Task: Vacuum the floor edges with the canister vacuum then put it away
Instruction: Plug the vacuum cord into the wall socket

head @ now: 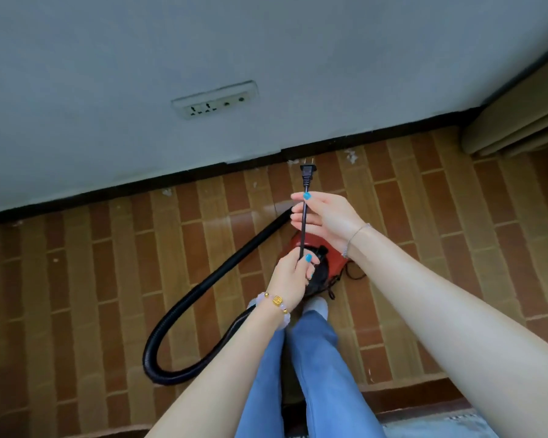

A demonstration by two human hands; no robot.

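A red and black canister vacuum (328, 257) sits on the floor in front of my feet, partly hidden by my hands. Its black ribbed hose (203, 295) loops out to the left and back under my left arm. My left hand (293, 273) grips the black power cord (303, 226) low down, just above the vacuum. My right hand (325, 216) holds the same cord higher up, fingers around it below the plug. The two-pin plug (307, 173) points up toward the wall, unplugged.
A white wall socket strip (214, 101) sits on the grey wall above and left of the plug. A black skirting (171, 178) runs along the wall's foot. Brown brick-pattern floor (108, 263) all round. A beige furniture piece (519, 121) stands at the right corner.
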